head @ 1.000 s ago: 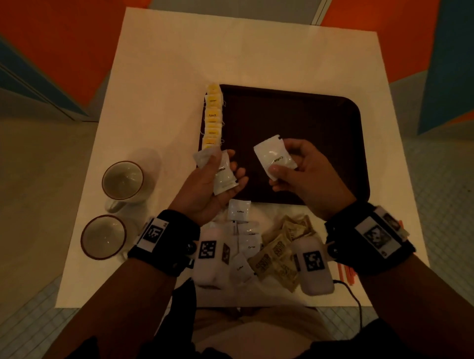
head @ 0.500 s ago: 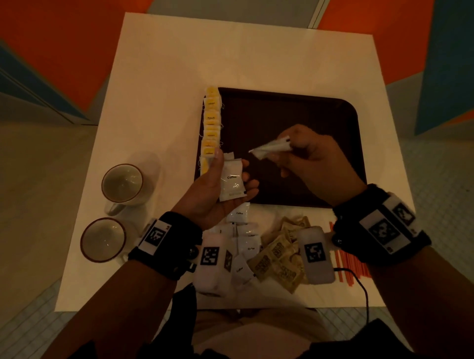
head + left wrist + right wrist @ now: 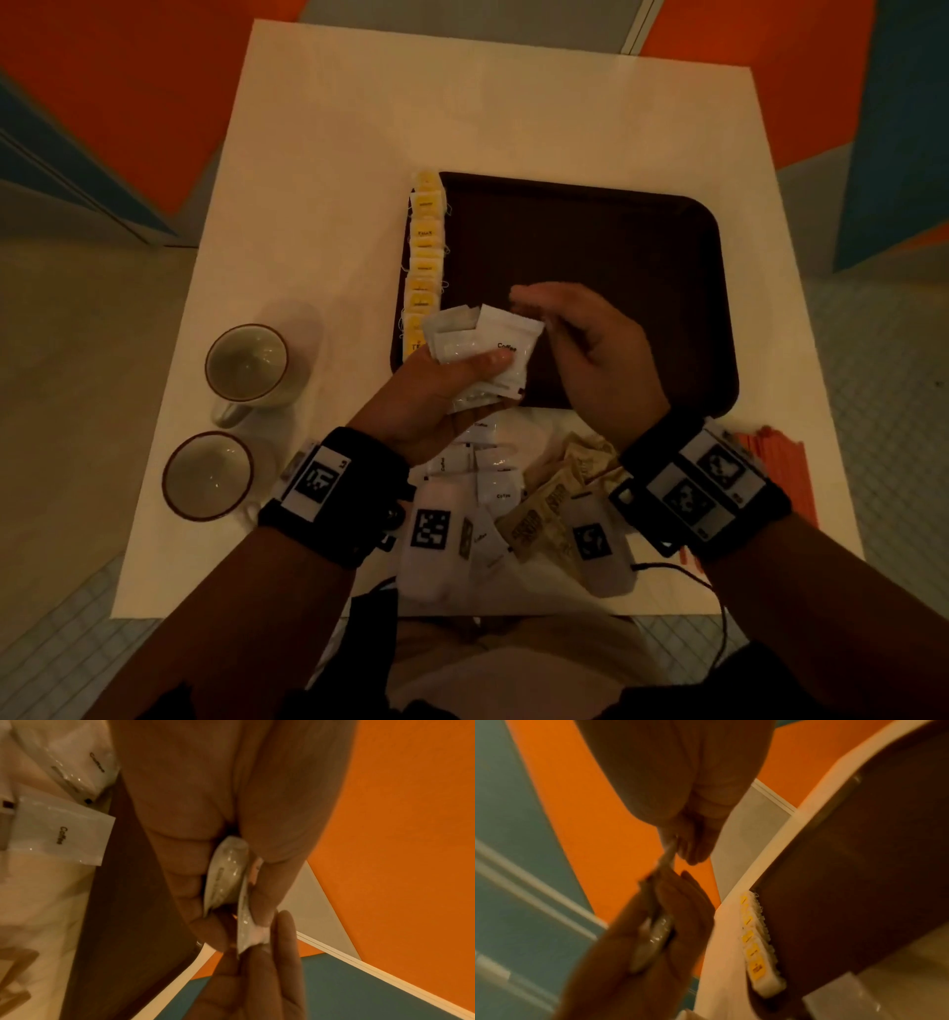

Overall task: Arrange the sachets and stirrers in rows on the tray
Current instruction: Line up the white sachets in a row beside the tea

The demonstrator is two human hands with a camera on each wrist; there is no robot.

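Head view is showing the left hand (image 3: 436, 390) gripping a bunch of white coffee sachets (image 3: 482, 349) over the near left corner of the brown tray (image 3: 590, 246), while the right hand (image 3: 590, 354) is pinching the edge of one. That bunch is looking loose, so a hard pull could be spilling sachets. Everything is sitting on a white table (image 3: 334, 154) in a room with orange and blue walls.

Orange stirrers (image 3: 780, 462) mostly behind the right wrist band; right-wrist view motion-blurred.
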